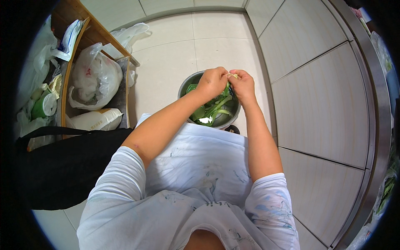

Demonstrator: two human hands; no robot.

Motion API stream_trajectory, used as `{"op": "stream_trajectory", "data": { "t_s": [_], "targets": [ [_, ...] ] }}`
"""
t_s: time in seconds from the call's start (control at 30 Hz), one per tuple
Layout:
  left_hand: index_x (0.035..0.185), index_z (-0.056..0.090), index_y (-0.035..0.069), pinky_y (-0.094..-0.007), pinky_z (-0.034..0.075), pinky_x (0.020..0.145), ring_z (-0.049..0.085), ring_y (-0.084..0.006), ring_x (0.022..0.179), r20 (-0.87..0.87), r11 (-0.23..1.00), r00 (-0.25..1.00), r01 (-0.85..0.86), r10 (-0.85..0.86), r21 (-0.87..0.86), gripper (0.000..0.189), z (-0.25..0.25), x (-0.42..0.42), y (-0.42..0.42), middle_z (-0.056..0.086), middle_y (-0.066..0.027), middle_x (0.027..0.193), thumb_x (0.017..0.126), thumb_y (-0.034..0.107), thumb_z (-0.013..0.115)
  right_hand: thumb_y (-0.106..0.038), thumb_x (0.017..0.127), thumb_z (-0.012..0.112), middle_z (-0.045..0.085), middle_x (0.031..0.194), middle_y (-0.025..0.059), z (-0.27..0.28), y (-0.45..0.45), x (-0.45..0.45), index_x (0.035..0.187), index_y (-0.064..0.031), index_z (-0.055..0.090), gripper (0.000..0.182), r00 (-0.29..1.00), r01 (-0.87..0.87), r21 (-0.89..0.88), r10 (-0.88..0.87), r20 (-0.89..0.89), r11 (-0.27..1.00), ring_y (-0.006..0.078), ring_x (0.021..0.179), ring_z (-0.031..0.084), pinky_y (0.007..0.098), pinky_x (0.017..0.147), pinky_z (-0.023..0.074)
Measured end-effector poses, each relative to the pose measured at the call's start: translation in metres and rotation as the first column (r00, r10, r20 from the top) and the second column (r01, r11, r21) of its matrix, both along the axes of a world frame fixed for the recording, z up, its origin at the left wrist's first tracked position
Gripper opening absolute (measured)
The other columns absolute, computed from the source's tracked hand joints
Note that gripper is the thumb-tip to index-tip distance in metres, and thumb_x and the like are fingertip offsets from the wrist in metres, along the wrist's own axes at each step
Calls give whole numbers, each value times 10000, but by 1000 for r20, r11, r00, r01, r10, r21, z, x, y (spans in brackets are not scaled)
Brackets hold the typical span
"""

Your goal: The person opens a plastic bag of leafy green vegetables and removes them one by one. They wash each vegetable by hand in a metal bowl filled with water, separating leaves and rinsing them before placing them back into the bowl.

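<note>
A round metal basin (229, 122) stands on the floor before me, with leafy greens (215, 107) lying inside it and some shine at its bottom. Above the far rim, my left hand (215, 82) and my right hand (243, 86) are close together. Their fingertips pinch the pale base of a green leafy stalk (232, 76) between them. The stalk's green part hangs down towards the basin, partly hidden behind my right hand.
Wooden shelves (126, 90) with plastic bags (97, 76) and a white sack (98, 120) stand at left. A black cloth item (72, 168) lies nearer. Pale cabinet doors (322, 103) and a metal counter edge (382, 125) line the right.
</note>
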State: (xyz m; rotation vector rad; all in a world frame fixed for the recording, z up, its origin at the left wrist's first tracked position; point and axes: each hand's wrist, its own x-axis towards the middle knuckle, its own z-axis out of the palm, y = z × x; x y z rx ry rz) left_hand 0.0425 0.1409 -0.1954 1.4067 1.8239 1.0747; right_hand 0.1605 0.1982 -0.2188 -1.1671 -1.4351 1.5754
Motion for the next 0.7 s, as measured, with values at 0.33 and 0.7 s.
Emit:
{"op": "stream_trajectory", "data": {
  "t_s": [0.33, 0.7],
  "targets": [
    [825, 627, -3, -220, 428, 574, 535, -77, 630, 187, 928, 929, 347, -320, -136, 161, 1, -30, 13, 610, -28, 710, 792, 141, 562, -13, 783, 526, 586, 775, 36, 10, 1, 11, 1156, 40, 452, 384, 952, -298, -63, 292, -90, 952, 42, 522, 458, 165, 448, 346],
    [734, 616, 75, -164, 247, 396, 383, -17, 477, 641, 835, 708, 518, -297, -186, 133, 3, -49, 19, 529, 40, 600, 792, 191, 588, -37, 765, 522, 568, 719, 20, 38, 6, 26, 1180, 16, 436, 427, 826, -529, -280, 409, -388, 801, 29, 450, 391, 154, 363, 280]
  ]
}}
